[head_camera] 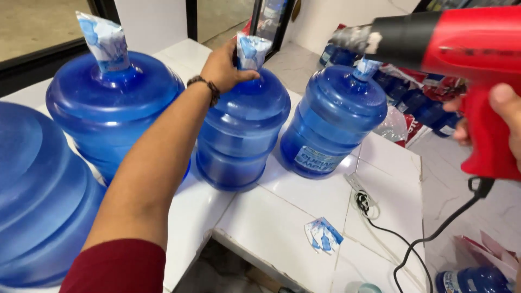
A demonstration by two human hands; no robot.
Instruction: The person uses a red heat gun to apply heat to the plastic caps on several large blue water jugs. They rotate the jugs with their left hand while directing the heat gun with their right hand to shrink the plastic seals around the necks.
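Observation:
My left hand (223, 68) grips the neck of the middle blue water jug (241, 130), just below its loose plastic cap sleeve (251, 50). My right hand (502, 116) holds a red and black heat gun (434, 40). Its nozzle points left, close above the cap sleeve (366, 68) of the right jug (334, 122). A third jug (111, 106) with a loose sleeve (103, 40) stands on the left. All three stand upright on a white tiled counter (282, 217).
A fourth blue jug (38, 195) fills the left foreground. A spare sleeve (323, 236) lies flat on the counter by a power strip (361, 187). The heat gun's black cord (434, 239) hangs down on the right. More jugs (418, 100) lie behind.

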